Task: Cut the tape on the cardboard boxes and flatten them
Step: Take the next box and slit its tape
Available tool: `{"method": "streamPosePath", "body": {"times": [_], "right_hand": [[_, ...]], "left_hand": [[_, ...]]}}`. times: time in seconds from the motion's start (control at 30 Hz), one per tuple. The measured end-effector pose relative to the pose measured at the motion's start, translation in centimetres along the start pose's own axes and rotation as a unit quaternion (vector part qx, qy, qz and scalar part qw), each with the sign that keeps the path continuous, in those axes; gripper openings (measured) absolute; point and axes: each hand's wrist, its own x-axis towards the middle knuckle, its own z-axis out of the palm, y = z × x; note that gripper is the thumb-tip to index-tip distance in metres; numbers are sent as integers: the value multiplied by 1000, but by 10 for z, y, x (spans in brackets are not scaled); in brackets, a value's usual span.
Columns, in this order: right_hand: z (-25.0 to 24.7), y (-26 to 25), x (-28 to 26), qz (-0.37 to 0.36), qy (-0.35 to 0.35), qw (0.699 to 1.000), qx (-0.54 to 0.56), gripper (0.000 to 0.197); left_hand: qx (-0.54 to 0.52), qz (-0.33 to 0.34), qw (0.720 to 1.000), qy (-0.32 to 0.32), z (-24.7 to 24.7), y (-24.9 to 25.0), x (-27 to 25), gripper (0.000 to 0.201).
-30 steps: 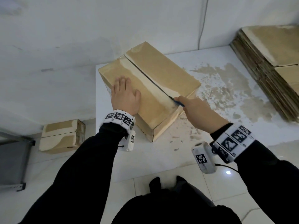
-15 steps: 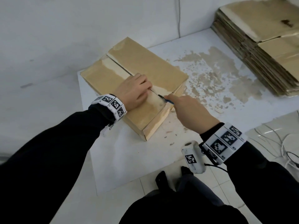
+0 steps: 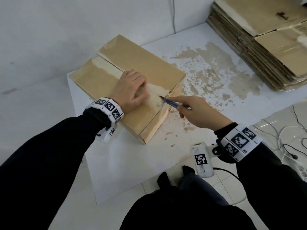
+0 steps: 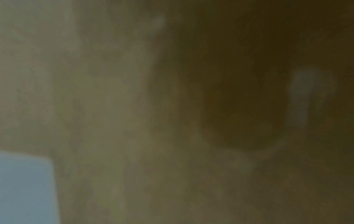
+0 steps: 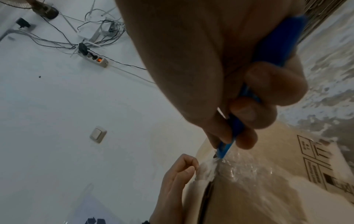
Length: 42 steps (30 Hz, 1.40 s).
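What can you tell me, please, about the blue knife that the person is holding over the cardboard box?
The knife is a slim utility cutter with a blue plastic body and a short dark blade at its tip. The right hand grips it, fingers curled round the handle, forefinger laid along the top. It slants down toward the near end of the cardboard box, with its tip at the crinkled clear tape over the centre seam. The left hand lies just beside the tip.

The left wrist view is blurred to brown and shows nothing legible. The stack of flattened boxes point(image 3: 265, 39) is cut off by the head view's edge, and the printing on the cardboard box point(image 5: 314, 163) cannot be read.
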Motion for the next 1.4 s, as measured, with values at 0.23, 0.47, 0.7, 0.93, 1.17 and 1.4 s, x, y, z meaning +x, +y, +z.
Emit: {"method": "streamPosePath", "body": {"times": [0.23,0.47,0.7,0.93,1.17,1.4], "right_hand": [[-4,7,-5,-7,-28,999,34,44],[-1,5,-11,-11,-40,997,69,43],[-47,13,-35,19,-158,982,104,43],[-21,7,-10,5,-69,995,71,30],[-21,6,-4,20,-102,987,122,22],[-10,12,-13,35,-113,971,208,24]], "left_hand": [[28,-8,1000,5,-1,3,1,36],[54,-9,998,19,-5,6,-5,39],[77,-7,997,10,-4,8,-5,39],[88,12,996,9,-2,7,-1,42],[102,16,994,30,-4,7,-7,46],[127,31,991,24,-4,9,-8,44]]}}
